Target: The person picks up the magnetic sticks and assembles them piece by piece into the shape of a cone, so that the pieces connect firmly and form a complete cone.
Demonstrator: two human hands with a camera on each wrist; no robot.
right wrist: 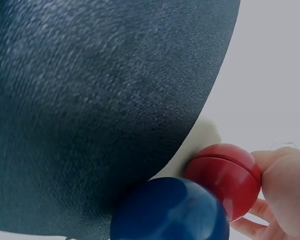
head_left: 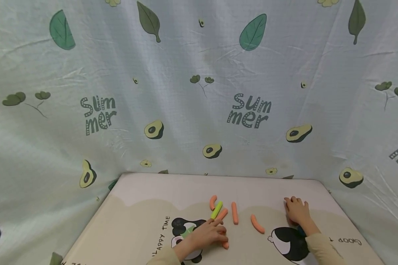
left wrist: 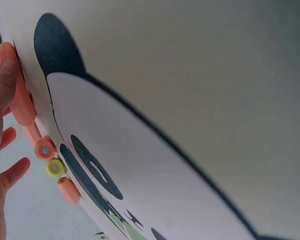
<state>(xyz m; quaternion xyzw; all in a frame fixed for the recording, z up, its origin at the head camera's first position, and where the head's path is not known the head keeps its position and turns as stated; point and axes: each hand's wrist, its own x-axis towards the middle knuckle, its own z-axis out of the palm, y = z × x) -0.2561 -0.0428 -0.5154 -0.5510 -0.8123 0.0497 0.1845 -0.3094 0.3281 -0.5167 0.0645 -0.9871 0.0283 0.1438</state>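
My left hand (head_left: 207, 232) pinches a thick orange magnetic rod (left wrist: 21, 102), the thumb lying along its side. Just past those fingers, a yellow-green rod (head_left: 217, 210) lies beside another orange rod (head_left: 222, 213), and metal dots show in rod ends in the left wrist view. Over at the right of the table, my right hand (head_left: 297, 211) grips a red ball (right wrist: 225, 180), thumb on one side and fingers on the other; the hand hides this ball in the head view. A blue ball (right wrist: 170, 212) sits near the right wrist, close to the red one.
A straight orange rod (head_left: 234, 213) and two curved orange rods, one behind (head_left: 213, 202) and one to the right (head_left: 257, 224), lie between the hands. The table (head_left: 136, 206) has a printed cover with cartoon figures. A patterned curtain (head_left: 179, 103) hangs behind it.
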